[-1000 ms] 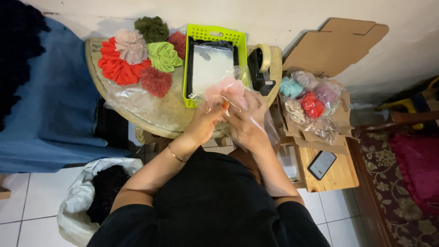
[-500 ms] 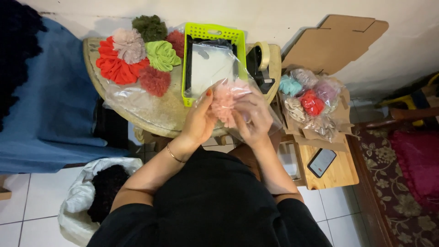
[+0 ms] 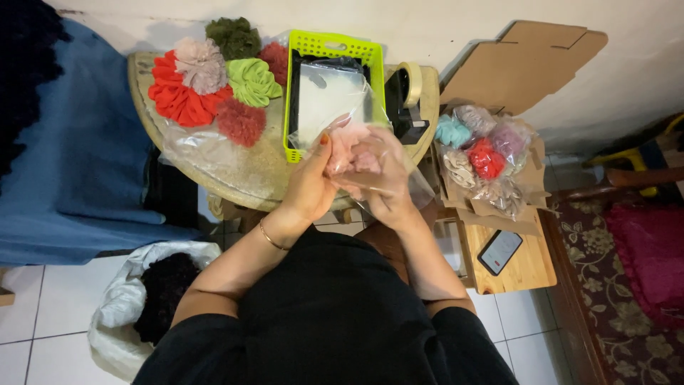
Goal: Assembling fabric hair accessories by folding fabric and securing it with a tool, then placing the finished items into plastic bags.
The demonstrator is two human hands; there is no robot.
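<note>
Home craft corner: tiled floor (image 3: 43, 321), rug (image 3: 613, 299), cardboard box (image 3: 520, 64).

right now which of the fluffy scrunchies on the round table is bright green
The lime scrunchie, in the middle of the cluster, right of the big red one and below the dark olive one, which is far duller.

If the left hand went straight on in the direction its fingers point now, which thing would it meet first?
The left hand points up and away, toward the lime-green plastic basket. It would probably meet the basket's near rim first, though the clear plastic bag with the pink fabric piece it holds may touch sooner; depth is unclear.
</note>
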